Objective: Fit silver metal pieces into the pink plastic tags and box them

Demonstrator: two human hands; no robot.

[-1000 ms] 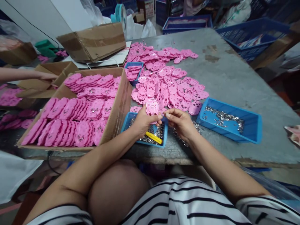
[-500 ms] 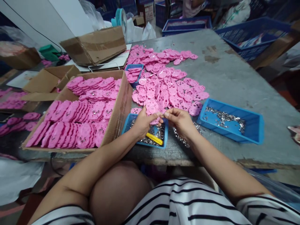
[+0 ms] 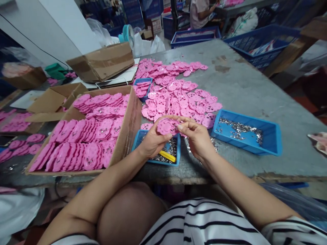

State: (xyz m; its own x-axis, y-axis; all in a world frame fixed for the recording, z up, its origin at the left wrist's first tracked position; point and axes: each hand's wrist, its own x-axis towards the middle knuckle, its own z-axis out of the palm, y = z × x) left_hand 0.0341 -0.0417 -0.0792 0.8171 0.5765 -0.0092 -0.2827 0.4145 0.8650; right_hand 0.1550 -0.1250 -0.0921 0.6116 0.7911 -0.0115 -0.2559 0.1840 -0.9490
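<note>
Both hands had lifted a little since a moment before, and the pink piece (image 3: 166, 126) had tipped flatter. It was held up over the near blue tray (image 3: 143, 136), between the two hands. The left hand (image 3: 153, 139) held the pink piece from below, with its fingers (image 3: 167, 136) and thumb pinching the edge. The right hand (image 3: 196, 136) touched the right side of the piece, with its fingers pressed together at the tips; if they held something small, it was too tiny to see.

The near tray sat on the tabletop (image 3: 245, 88) just under the hands. It had small shiny metal bits and a yellow tool (image 3: 167, 156) in it. To the right sat a bigger blue tray (image 3: 270, 143) with more metal bits. To the left stood a big box (image 3: 130, 126) full of pink pieces in neat rows. Farther back, a pile (image 3: 176, 95) of loose pink pieces lay spread on the tabletop, with a small blue tray (image 3: 149, 81) at its left edge. A closed box (image 3: 102, 63) lay far left.
</note>
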